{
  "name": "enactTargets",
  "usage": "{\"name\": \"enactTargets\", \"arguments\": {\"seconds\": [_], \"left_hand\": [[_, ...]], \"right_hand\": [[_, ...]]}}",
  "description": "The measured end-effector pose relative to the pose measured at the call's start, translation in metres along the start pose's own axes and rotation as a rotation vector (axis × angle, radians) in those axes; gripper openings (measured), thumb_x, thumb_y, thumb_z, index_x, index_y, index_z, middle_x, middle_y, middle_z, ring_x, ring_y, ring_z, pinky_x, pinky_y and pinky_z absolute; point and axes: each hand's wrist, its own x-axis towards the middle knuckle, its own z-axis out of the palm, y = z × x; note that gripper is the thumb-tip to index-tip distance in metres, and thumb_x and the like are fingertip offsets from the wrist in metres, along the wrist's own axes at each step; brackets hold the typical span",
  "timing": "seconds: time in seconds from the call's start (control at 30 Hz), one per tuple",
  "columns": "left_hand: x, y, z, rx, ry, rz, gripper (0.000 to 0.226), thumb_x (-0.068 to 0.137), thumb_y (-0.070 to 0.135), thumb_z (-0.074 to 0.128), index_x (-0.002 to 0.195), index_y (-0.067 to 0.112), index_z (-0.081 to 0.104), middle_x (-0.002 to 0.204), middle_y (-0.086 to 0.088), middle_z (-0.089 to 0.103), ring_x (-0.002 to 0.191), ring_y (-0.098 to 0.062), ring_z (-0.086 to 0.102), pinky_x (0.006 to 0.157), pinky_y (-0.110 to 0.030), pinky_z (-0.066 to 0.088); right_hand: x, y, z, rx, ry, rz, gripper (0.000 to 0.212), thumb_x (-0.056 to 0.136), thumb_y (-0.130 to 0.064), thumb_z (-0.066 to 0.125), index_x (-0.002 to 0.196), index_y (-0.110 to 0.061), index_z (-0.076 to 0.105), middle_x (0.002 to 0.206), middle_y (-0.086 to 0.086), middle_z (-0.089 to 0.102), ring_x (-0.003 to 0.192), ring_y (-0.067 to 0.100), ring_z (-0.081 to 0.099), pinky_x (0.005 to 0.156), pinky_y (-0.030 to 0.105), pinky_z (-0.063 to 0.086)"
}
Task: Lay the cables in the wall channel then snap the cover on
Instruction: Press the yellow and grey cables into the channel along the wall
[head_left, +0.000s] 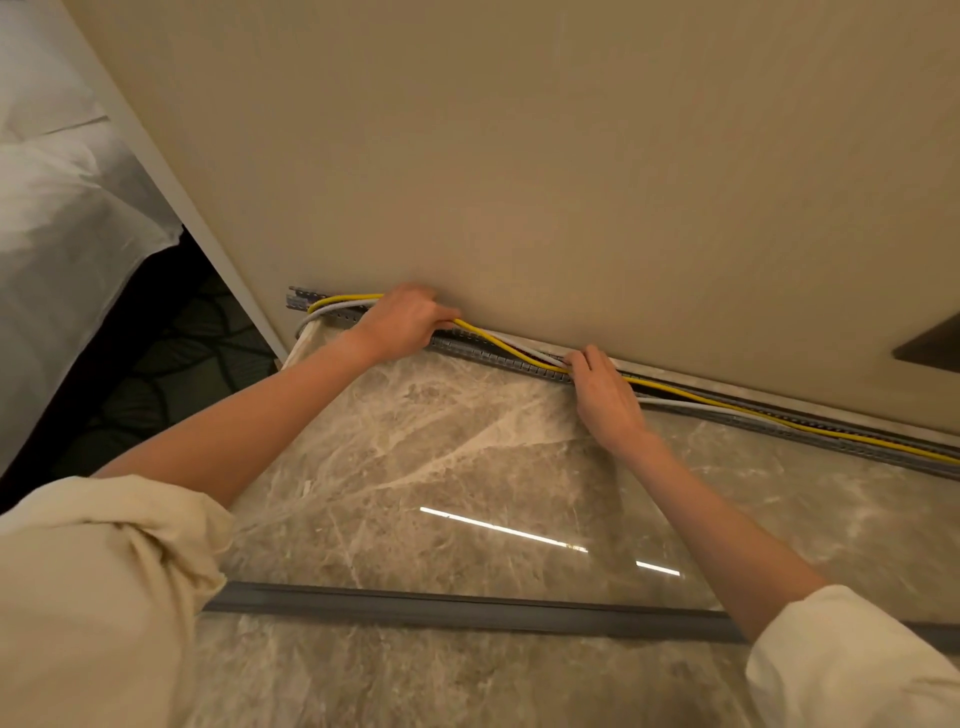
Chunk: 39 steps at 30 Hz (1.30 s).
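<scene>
A grey slotted wall channel (498, 356) runs along the foot of the beige wall, from left of centre down to the right edge. A yellow cable (727, 404) and a white cable (680, 404) lie along it; a reddish cable shows between my hands. My left hand (402, 322) is closed on the cables near the channel's left end. My right hand (605, 392) pinches the cables farther right, pressing them at the channel. The long grey cover strip (467, 608) lies flat on the marble floor, close to me.
The polished marble floor (467, 467) stretches between the cover and the wall. At the left is a bed with white bedding (57, 218) and a dark patterned carpet (171, 353) beside it. A dark object (930, 345) sticks out of the wall at the right.
</scene>
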Motion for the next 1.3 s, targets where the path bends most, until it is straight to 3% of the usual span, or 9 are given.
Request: {"name": "enactTargets", "arguments": {"seconds": [0.13, 0.27, 0.47, 0.6, 0.7, 0.87, 1.0, 1.1, 1.3], "left_hand": [[-0.008, 0.005, 0.011, -0.135, 0.048, -0.094, 0.018, 0.090, 0.015, 0.059, 0.103, 0.009, 0.071, 0.074, -0.022, 0.059, 0.071, -0.038, 0.057, 0.062, -0.039, 0.044], [-0.008, 0.006, 0.017, -0.256, 0.066, -0.166, 0.017, 0.087, 0.010, 0.063, 0.101, 0.008, 0.073, 0.074, -0.023, 0.058, 0.071, -0.036, 0.056, 0.065, -0.039, 0.045], [-0.004, 0.007, 0.024, -0.349, 0.115, -0.266, 0.018, 0.083, 0.008, 0.067, 0.100, 0.006, 0.073, 0.084, -0.022, 0.058, 0.085, -0.034, 0.052, 0.073, -0.033, 0.038], [-0.005, 0.010, 0.030, -0.392, 0.155, -0.291, 0.018, 0.079, 0.008, 0.071, 0.096, 0.006, 0.074, 0.087, -0.020, 0.061, 0.086, -0.034, 0.056, 0.077, -0.041, 0.047], [-0.003, 0.016, 0.033, -0.487, 0.194, -0.399, 0.018, 0.075, 0.021, 0.077, 0.091, 0.014, 0.076, 0.088, -0.011, 0.068, 0.085, -0.024, 0.061, 0.084, -0.049, 0.046], [0.003, 0.020, 0.034, -0.580, 0.204, -0.497, 0.016, 0.073, 0.034, 0.077, 0.085, 0.023, 0.077, 0.090, 0.001, 0.073, 0.092, -0.015, 0.062, 0.084, -0.038, 0.028], [0.004, 0.018, 0.034, -0.599, 0.179, -0.507, 0.013, 0.072, 0.034, 0.077, 0.081, 0.026, 0.077, 0.089, 0.004, 0.073, 0.093, -0.013, 0.061, 0.086, -0.040, 0.029], [0.004, 0.018, 0.035, -0.616, 0.183, -0.520, 0.011, 0.070, 0.033, 0.078, 0.079, 0.027, 0.077, 0.087, 0.006, 0.073, 0.092, -0.012, 0.062, 0.091, -0.044, 0.031], [0.003, 0.017, 0.034, -0.644, 0.154, -0.529, 0.012, 0.069, 0.032, 0.079, 0.079, 0.025, 0.077, 0.088, 0.005, 0.073, 0.091, -0.012, 0.063, 0.092, -0.041, 0.029]], "right_hand": [[-0.007, 0.004, 0.004, 0.023, 0.051, 0.007, 0.036, 0.078, 0.016, 0.053, 0.111, 0.001, 0.052, 0.106, 0.018, 0.053, 0.095, 0.032, 0.052, 0.077, 0.039, 0.047], [-0.009, 0.007, 0.003, 0.018, 0.102, -0.009, 0.040, 0.071, 0.020, 0.057, 0.107, 0.004, 0.057, 0.100, 0.019, 0.055, 0.091, 0.034, 0.052, 0.072, 0.040, 0.048], [-0.020, 0.036, 0.005, 0.098, 0.203, -0.045, 0.018, 0.083, 0.003, 0.064, 0.101, 0.006, 0.066, 0.091, 0.021, 0.064, 0.082, 0.037, 0.059, 0.070, 0.041, 0.052], [-0.027, 0.049, 0.006, -0.015, 0.080, -0.113, 0.061, 0.065, 0.016, 0.068, 0.123, 0.006, 0.054, 0.106, 0.022, 0.062, 0.095, 0.037, 0.059, 0.075, 0.038, 0.053], [-0.027, 0.052, 0.003, -0.050, 0.035, -0.148, 0.071, 0.065, 0.017, 0.063, 0.132, 0.003, 0.045, 0.112, 0.021, 0.057, 0.101, 0.036, 0.055, 0.081, 0.038, 0.051], [-0.012, 0.058, -0.009, 0.034, 0.151, -0.022, 0.049, 0.075, 0.016, 0.057, 0.119, -0.005, 0.063, 0.098, 0.023, 0.056, 0.091, 0.040, 0.053, 0.076, 0.042, 0.048], [-0.009, 0.054, -0.011, 0.206, 0.166, 0.105, 0.020, 0.087, 0.000, 0.059, 0.104, 0.000, 0.071, 0.090, 0.021, 0.060, 0.082, 0.037, 0.060, 0.067, 0.042, 0.050], [-0.013, 0.047, -0.008, 0.262, 0.230, 0.180, 0.018, 0.090, -0.006, 0.059, 0.100, 0.002, 0.071, 0.090, 0.020, 0.061, 0.077, 0.038, 0.061, 0.066, 0.043, 0.051], [-0.020, 0.036, -0.002, 0.220, 0.222, 0.272, 0.021, 0.093, -0.011, 0.053, 0.109, -0.002, 0.062, 0.107, 0.017, 0.057, 0.088, 0.037, 0.060, 0.068, 0.046, 0.052]]}}
